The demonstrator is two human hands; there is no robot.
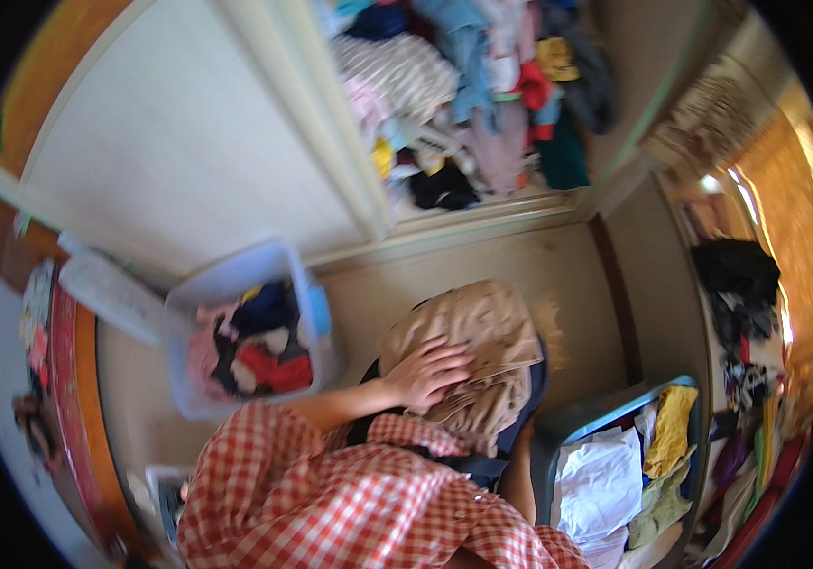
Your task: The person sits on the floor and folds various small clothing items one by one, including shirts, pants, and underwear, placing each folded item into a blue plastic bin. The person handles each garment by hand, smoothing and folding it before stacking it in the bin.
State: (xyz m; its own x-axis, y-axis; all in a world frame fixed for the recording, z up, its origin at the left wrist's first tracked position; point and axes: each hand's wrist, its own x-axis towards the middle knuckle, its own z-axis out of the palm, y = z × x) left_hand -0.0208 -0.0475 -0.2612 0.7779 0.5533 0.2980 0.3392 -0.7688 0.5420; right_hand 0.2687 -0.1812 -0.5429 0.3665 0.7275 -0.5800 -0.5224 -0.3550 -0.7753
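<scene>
A folded tan garment (470, 320) with small dark marks lies in front of my torso, its lower part bunched in creases. My left hand (431, 373) rests on top of it, palm down with the fingers spread a little. Dark fabric (539, 380) shows along the right side of the tan garment, beneath it. My right forearm reaches up along that side. The right hand itself is hidden behind the garment and the dark fabric.
A translucent plastic bin (173, 355) of mixed clothes stands at left, its white lid (111, 291) leaning nearby. At right, a teal bin (545, 455) holds folded white, yellow and green clothes. Heaped clothes (406, 78) fill the cupboard opening ahead, beside a pale sliding door (186, 135).
</scene>
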